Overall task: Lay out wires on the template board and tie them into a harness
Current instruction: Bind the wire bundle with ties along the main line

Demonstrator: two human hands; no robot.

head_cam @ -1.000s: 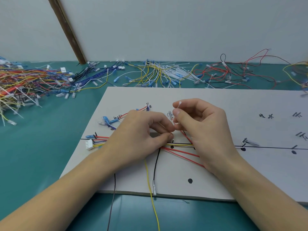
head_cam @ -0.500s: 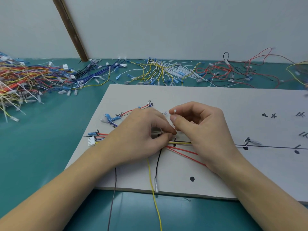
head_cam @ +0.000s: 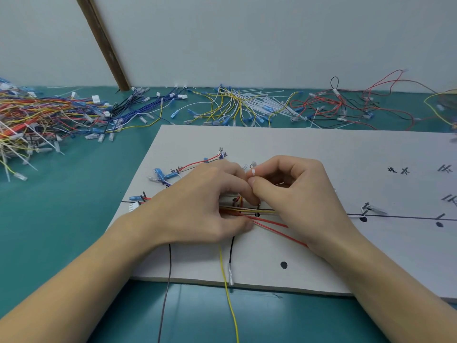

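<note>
- Wires (head_cam: 247,211) of the harness, yellow, red and dark, run in a bundle along the black line drawn on the template board (head_cam: 309,144), at the middle of the frame, between the two hands.
- Far left, a heap of mixed coloured wires (head_cam: 37,120) lies on the green table (head_cam: 61,206), with pale cable ties sticking out of it.
- A brown wooden strip (head_cam: 103,43) leans against the wall in the upper left.
- At the left edge of the board sit a white connector (head_cam: 134,207) and blue terminals (head_cam: 160,174), with a red wire (head_cam: 197,162) running up and right from them.
- The left hand (head_cam: 197,206) lies over the bundle, fingers curled, thumb and fingertips pinching the wires just left of centre.
- A grey wire (head_cam: 168,280), a yellow wire (head_cam: 228,293) and a black wire with a clear end sleeve (head_cam: 230,268) hang from under that hand over the lower edge of the board.
- The right hand (head_cam: 296,199) touches the left at the fingertips; its fingers are curled and its thumb and forefinger pinch a small white piece (head_cam: 253,172), probably a cable tie, though I cannot tell for sure.
- Two red wires (head_cam: 277,229) pass under the right hand toward the lower right.
- Along the top, yellow and white wires (head_cam: 235,105) and red and black wires (head_cam: 346,105) lie on the table.
- On the right of the board are black dots and handwritten marks (head_cam: 398,170).
</note>
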